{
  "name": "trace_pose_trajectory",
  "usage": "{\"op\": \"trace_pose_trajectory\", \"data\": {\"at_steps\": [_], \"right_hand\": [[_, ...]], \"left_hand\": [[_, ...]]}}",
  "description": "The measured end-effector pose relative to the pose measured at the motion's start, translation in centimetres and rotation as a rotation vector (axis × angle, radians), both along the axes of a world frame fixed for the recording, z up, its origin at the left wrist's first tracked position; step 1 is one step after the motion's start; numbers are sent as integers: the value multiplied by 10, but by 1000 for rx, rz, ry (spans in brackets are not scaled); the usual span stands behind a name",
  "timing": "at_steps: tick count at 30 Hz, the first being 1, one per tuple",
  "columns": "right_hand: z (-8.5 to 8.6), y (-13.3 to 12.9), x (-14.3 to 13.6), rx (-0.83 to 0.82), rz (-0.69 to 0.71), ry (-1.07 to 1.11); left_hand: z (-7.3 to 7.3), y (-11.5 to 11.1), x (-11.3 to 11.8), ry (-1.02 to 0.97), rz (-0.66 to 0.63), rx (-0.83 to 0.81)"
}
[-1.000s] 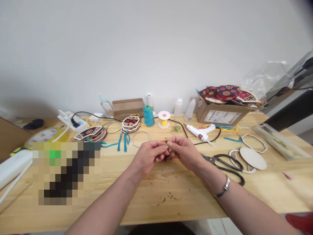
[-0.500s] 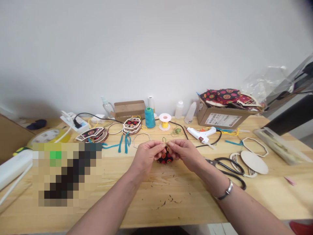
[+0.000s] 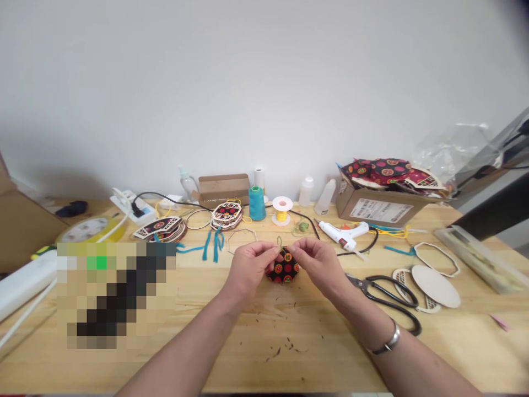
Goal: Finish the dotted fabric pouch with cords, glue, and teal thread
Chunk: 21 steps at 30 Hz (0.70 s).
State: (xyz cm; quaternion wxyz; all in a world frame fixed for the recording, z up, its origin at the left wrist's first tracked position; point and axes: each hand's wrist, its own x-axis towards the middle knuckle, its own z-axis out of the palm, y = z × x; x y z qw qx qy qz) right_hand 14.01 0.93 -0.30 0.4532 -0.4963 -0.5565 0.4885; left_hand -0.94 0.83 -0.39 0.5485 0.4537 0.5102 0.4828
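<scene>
A small round piece in black fabric with red and orange motifs [image 3: 284,269] hangs or rests between my hands, low over the table. From its top rises a thin green cord loop [image 3: 280,241]. My left hand [image 3: 256,264] pinches at the piece's upper left edge, beside the loop. On the other side, my right hand [image 3: 316,262] has thumb and fingers pinched at the upper right, near the cord. The fingertips cover part of the piece's edge. Dark scraps [image 3: 285,350] lie on the wood in front of it.
Black-handled scissors [image 3: 392,292] lie right of my right hand, beside a pale oval disc [image 3: 436,285]. Behind are a white glue gun [image 3: 345,234], a yellow spool [image 3: 281,212], a teal thread cone [image 3: 257,204] and a fabric-filled carton [image 3: 376,204]. Stacked patterned pieces [image 3: 159,229] lie left.
My right hand has moved slightly away from my left, so more of the patterned piece shows between them. The whole view has shifted a little, moving the table items down and right.
</scene>
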Motion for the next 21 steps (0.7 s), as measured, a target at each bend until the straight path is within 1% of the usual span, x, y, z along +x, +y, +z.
{"op": "trace_pose_trajectory", "data": {"at_steps": [2, 4, 9, 11, 15, 18, 21], "right_hand": [[-1, -4, -2, 76, -19, -73], [-2, -8, -4, 190, -40, -181], [-9, -16, -5, 584, -26, -558], [-11, -16, -4, 719, -19, -700], [-12, -16, -2, 978, -52, -933], [-9, -16, -1, 1091, -25, -1034], [-4, -18, 0, 1122, 13, -1121]], "left_hand": [[1, -1, 1, -3, 0, 6], [2, -2, 2, -27, -4, -1], [1, -4, 3, -123, -21, -54], [0, -4, 3, -148, -28, -76], [1, -4, 3, -192, -31, -116], [1, -4, 4, -222, -41, -143], [-1, -4, 4, -253, -44, -167]]}}
